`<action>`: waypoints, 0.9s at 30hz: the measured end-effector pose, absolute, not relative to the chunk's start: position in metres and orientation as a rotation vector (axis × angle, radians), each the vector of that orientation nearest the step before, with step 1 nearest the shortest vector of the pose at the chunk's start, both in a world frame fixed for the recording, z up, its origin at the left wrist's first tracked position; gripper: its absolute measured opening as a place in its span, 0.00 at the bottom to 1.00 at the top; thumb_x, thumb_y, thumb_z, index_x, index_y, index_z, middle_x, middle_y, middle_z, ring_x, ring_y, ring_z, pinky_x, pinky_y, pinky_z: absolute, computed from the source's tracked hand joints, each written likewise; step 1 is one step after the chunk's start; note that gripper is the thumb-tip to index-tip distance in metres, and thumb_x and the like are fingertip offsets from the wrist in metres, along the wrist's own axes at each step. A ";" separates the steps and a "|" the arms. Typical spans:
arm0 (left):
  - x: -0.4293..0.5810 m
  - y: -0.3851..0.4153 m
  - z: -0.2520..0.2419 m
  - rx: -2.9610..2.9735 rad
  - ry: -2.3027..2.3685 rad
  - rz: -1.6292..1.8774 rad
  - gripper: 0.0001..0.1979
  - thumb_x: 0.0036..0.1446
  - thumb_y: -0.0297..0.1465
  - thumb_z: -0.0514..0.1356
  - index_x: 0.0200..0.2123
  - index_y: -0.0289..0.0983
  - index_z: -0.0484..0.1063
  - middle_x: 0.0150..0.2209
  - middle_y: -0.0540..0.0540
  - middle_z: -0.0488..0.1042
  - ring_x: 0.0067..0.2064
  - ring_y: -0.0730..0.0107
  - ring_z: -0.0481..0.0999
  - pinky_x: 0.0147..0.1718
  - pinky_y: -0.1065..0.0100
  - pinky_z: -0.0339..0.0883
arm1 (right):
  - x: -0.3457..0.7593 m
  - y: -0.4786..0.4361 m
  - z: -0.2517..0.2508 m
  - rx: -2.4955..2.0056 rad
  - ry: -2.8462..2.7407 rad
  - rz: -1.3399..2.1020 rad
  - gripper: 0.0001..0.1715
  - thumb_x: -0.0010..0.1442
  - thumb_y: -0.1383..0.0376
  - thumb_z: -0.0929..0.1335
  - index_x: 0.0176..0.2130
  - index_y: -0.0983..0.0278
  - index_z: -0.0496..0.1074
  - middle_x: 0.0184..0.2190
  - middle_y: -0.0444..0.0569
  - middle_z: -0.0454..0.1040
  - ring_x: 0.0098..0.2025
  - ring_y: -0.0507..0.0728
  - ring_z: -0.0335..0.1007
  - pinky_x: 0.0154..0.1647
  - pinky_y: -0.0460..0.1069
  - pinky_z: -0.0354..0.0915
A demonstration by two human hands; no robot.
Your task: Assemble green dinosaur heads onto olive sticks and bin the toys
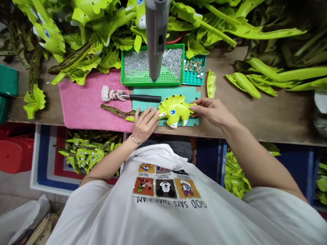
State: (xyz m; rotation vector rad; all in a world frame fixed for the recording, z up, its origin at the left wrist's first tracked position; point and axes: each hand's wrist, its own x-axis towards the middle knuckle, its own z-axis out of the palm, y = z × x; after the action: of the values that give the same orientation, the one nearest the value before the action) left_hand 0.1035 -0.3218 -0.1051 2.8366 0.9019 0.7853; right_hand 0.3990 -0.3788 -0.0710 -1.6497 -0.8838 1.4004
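A lime-green plastic triceratops toy point(176, 110) with a blue eye, white horns and a frilled crest lies on the teal foam mat point(166, 92). My left hand point(145, 125) is laid over its narrower left part, fingers bent round it. My right hand point(213, 111) pinches the toy's right end between thumb and fingers. From under my left hand a long dark olive piece point(117, 110) sticks out to the left over the pink towel point(79, 102). Just behind the toy lies a hammer point(143, 98) with a black grip and a cloth-wrapped head.
A grey power screwdriver point(156, 37) hangs over a green basket point(152, 82) of screws. Beside it, a teal tray point(195, 69) holds small round metal pieces. Green toy parts point(97, 20) are heaped along the back. A loose green piece point(211, 84) lies right of the mat; crates point(38, 160) stand below.
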 end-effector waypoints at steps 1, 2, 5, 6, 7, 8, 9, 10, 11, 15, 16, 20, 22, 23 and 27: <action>0.102 -0.320 -0.104 2.856 0.868 0.772 0.15 0.69 0.36 0.56 0.55 0.39 0.74 0.54 0.38 0.79 0.60 0.55 0.75 0.64 0.44 0.57 | 0.398 -0.377 -0.072 -1.642 -0.851 1.411 0.29 0.39 0.45 0.81 0.33 0.62 0.77 0.30 0.46 0.80 0.27 0.52 0.76 0.31 0.49 0.79; 0.101 -0.317 -0.103 2.873 0.840 0.750 0.16 0.69 0.37 0.56 0.56 0.39 0.74 0.55 0.37 0.78 0.61 0.55 0.73 0.64 0.45 0.57 | 0.398 -0.376 -0.073 -1.639 -0.824 1.419 0.29 0.37 0.45 0.81 0.31 0.62 0.77 0.29 0.45 0.80 0.26 0.52 0.76 0.29 0.49 0.78; 0.097 -0.306 -0.097 2.920 0.819 0.624 0.20 0.68 0.40 0.57 0.59 0.40 0.72 0.56 0.37 0.77 0.61 0.52 0.73 0.62 0.47 0.60 | 0.401 -0.372 -0.075 -1.629 -0.767 1.422 0.30 0.33 0.45 0.82 0.28 0.61 0.77 0.27 0.45 0.79 0.23 0.53 0.75 0.26 0.49 0.77; 0.096 -0.302 -0.094 2.939 0.811 0.570 0.20 0.69 0.40 0.56 0.60 0.41 0.71 0.56 0.38 0.77 0.59 0.53 0.74 0.59 0.50 0.62 | 0.402 -0.372 -0.075 -1.627 -0.762 1.412 0.30 0.33 0.44 0.82 0.28 0.61 0.77 0.26 0.45 0.79 0.22 0.53 0.74 0.25 0.50 0.77; 0.095 -0.298 -0.092 2.962 0.791 0.520 0.20 0.69 0.38 0.55 0.61 0.42 0.70 0.56 0.38 0.77 0.57 0.54 0.76 0.56 0.52 0.65 | 0.402 -0.372 -0.074 -1.633 -0.772 1.397 0.31 0.33 0.43 0.81 0.28 0.61 0.77 0.26 0.46 0.79 0.21 0.53 0.73 0.25 0.50 0.76; 0.095 -0.293 -0.089 2.988 0.756 0.478 0.20 0.70 0.37 0.53 0.62 0.42 0.69 0.56 0.39 0.78 0.54 0.56 0.77 0.53 0.55 0.66 | 0.402 -0.373 -0.071 -1.656 -0.809 1.367 0.30 0.36 0.42 0.80 0.29 0.61 0.77 0.25 0.46 0.78 0.21 0.54 0.73 0.25 0.52 0.76; 0.094 -0.289 -0.085 3.013 0.711 0.448 0.20 0.71 0.35 0.52 0.62 0.41 0.68 0.56 0.38 0.77 0.52 0.57 0.78 0.50 0.57 0.67 | 0.400 -0.375 -0.066 -1.702 -0.879 1.303 0.30 0.40 0.40 0.78 0.29 0.61 0.77 0.24 0.47 0.78 0.22 0.55 0.74 0.26 0.53 0.76; 0.094 -0.286 -0.081 3.033 0.667 0.427 0.21 0.71 0.34 0.51 0.63 0.39 0.67 0.56 0.38 0.77 0.50 0.57 0.78 0.47 0.59 0.67 | 0.397 -0.378 -0.059 -1.766 -0.983 1.182 0.29 0.46 0.40 0.76 0.31 0.62 0.77 0.25 0.48 0.78 0.24 0.57 0.75 0.29 0.55 0.77; 0.094 -0.282 -0.077 3.050 0.631 0.409 0.21 0.71 0.34 0.51 0.64 0.37 0.66 0.56 0.37 0.77 0.50 0.57 0.79 0.46 0.60 0.68 | 0.392 -0.381 -0.051 -1.828 -1.119 0.998 0.28 0.53 0.41 0.72 0.33 0.62 0.78 0.28 0.50 0.79 0.28 0.60 0.77 0.35 0.58 0.77; 0.096 -0.269 -0.058 3.086 0.558 0.335 0.23 0.72 0.36 0.51 0.64 0.34 0.64 0.54 0.34 0.77 0.46 0.59 0.80 0.41 0.62 0.68 | 0.363 -0.394 -0.022 -1.704 -1.714 0.235 0.22 0.62 0.51 0.68 0.47 0.63 0.77 0.46 0.58 0.78 0.50 0.66 0.75 0.55 0.64 0.70; 0.097 -0.266 -0.054 3.100 0.545 0.311 0.22 0.72 0.36 0.51 0.64 0.33 0.65 0.53 0.34 0.78 0.44 0.60 0.81 0.39 0.63 0.68 | 0.355 -0.395 -0.019 -1.623 -1.818 0.172 0.21 0.62 0.52 0.69 0.49 0.62 0.76 0.47 0.58 0.78 0.51 0.65 0.74 0.55 0.63 0.71; 0.104 -0.256 -0.043 3.148 0.511 0.216 0.21 0.71 0.38 0.51 0.60 0.32 0.67 0.45 0.37 0.81 0.37 0.62 0.81 0.32 0.65 0.68 | 0.340 -0.387 -0.024 -1.557 -1.972 0.105 0.10 0.64 0.56 0.69 0.43 0.57 0.75 0.39 0.53 0.78 0.41 0.61 0.75 0.45 0.58 0.72; 0.107 -0.254 -0.041 3.150 0.508 0.217 0.22 0.71 0.40 0.51 0.59 0.32 0.68 0.43 0.37 0.81 0.35 0.62 0.81 0.30 0.65 0.66 | 0.341 -0.381 -0.027 -1.601 -1.984 0.092 0.08 0.65 0.56 0.68 0.40 0.56 0.75 0.37 0.52 0.78 0.39 0.61 0.74 0.43 0.58 0.72; 0.107 -0.252 -0.041 3.148 0.502 0.239 0.22 0.72 0.40 0.50 0.59 0.33 0.68 0.43 0.38 0.81 0.35 0.63 0.81 0.30 0.65 0.66 | 0.343 -0.379 -0.026 -1.615 -1.991 0.094 0.08 0.64 0.56 0.68 0.40 0.56 0.75 0.37 0.52 0.78 0.39 0.61 0.74 0.42 0.57 0.71; 0.089 -0.245 -0.047 3.113 0.557 0.429 0.23 0.72 0.43 0.49 0.58 0.34 0.70 0.46 0.39 0.81 0.42 0.60 0.81 0.39 0.63 0.69 | 0.345 -0.376 -0.013 -1.621 -2.007 0.063 0.09 0.64 0.58 0.68 0.43 0.58 0.74 0.36 0.53 0.76 0.39 0.62 0.73 0.41 0.57 0.70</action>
State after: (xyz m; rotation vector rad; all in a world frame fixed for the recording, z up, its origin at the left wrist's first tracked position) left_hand 0.0889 -0.2449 -0.0466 3.1130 0.5569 0.4293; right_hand 0.3451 -0.3763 -0.0126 -1.6211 -2.0068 0.0630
